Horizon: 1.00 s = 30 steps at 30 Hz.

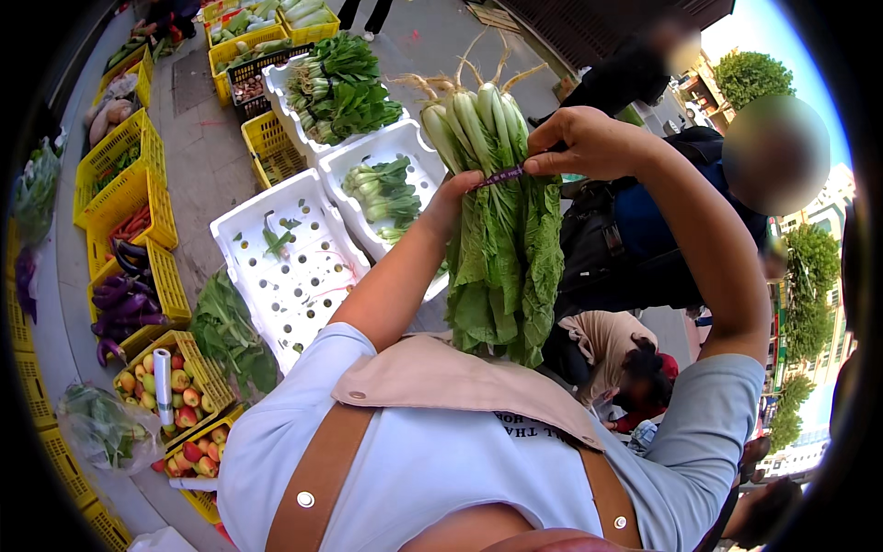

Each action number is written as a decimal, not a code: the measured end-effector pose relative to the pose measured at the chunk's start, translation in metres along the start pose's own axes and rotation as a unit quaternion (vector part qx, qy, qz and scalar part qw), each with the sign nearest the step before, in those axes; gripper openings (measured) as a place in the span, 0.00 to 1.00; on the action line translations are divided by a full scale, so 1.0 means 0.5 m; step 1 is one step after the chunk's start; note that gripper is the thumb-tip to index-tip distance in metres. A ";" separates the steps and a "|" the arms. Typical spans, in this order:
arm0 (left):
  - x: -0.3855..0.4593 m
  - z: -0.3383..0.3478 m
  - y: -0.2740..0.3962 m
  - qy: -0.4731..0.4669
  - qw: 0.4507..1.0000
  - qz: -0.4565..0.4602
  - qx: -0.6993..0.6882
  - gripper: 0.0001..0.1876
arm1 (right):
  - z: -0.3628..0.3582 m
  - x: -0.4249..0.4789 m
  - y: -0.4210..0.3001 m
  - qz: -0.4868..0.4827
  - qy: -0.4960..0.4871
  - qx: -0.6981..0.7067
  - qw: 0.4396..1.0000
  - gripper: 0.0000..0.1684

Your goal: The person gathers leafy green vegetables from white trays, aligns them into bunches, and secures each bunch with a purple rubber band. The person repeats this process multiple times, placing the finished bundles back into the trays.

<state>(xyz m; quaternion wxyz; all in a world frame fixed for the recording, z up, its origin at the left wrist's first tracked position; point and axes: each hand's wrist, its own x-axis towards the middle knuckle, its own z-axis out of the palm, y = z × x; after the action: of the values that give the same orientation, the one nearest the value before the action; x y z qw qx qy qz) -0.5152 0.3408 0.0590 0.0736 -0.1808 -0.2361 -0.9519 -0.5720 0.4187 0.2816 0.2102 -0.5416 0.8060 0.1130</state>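
Note:
A bunch of leafy greens [500, 276] with pale stalks and thin roots is held up before my chest, roots upward and leaves hanging down. My left hand [452, 200] grips it from the left side, the thumb against a purple printed tying tape [500, 176] that crosses the stalks; most of its fingers are hidden behind the leaves. On the right, my right hand [586, 141] pinches the tape's other end between thumb and fingers. Below the bunch is my pink-and-brown apron [448, 372].
A white perforated foam crate [269, 255] holds leaf scraps; another foam crate [331, 165] contains bok choy [383, 190]. Bundled greens [345, 90] lie beyond. Yellow crates [127, 200] with eggplants [127, 300] and apples [183, 386] line the left. Several people stand or bend on the right.

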 end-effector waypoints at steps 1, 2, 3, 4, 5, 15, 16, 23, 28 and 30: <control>-0.002 -0.004 -0.004 0.017 1.000 -0.005 0.012 0.35 | 0.009 0.002 0.001 0.011 0.010 -0.014 1.000 0.20; -0.005 -0.007 -0.007 0.025 0.999 0.002 0.021 0.34 | 0.017 0.003 -0.002 0.023 0.020 -0.028 0.999 0.21; -0.007 -0.006 -0.011 0.030 0.999 0.008 0.029 0.33 | 0.027 0.003 -0.003 0.036 0.031 -0.041 0.998 0.22; -0.008 -0.006 -0.014 0.036 0.999 0.013 0.037 0.32 | 0.040 0.004 -0.001 0.037 0.070 -0.054 0.995 0.24; -0.007 -0.008 -0.018 0.037 0.999 0.017 0.016 0.31 | 0.048 0.007 0.004 0.042 0.090 -0.059 0.993 0.25; -0.010 -0.015 -0.040 0.053 0.999 0.008 0.005 0.29 | 0.093 0.013 0.027 0.117 0.088 -0.054 0.988 0.33; -0.009 -0.015 -0.042 0.053 0.999 0.003 0.002 0.29 | 0.091 0.015 0.033 0.116 0.076 -0.057 0.989 0.33; 0.002 -0.027 -0.057 0.036 0.998 -0.053 -0.006 0.28 | 0.090 0.013 0.051 0.128 0.021 0.030 0.991 0.39; 0.006 -0.041 -0.061 0.041 0.998 -0.057 -0.004 0.27 | 0.112 0.024 0.092 0.132 0.010 0.122 0.984 0.41; 0.010 -0.045 -0.063 0.053 0.997 -0.056 0.010 0.27 | 0.112 0.025 0.094 0.139 0.018 0.113 0.984 0.40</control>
<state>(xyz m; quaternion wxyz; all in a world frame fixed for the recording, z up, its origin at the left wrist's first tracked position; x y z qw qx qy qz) -0.5336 0.3574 0.0292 0.0344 -0.1156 -0.2514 -0.9603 -0.6072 0.4496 0.2240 0.2375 -0.3990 0.8848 0.0390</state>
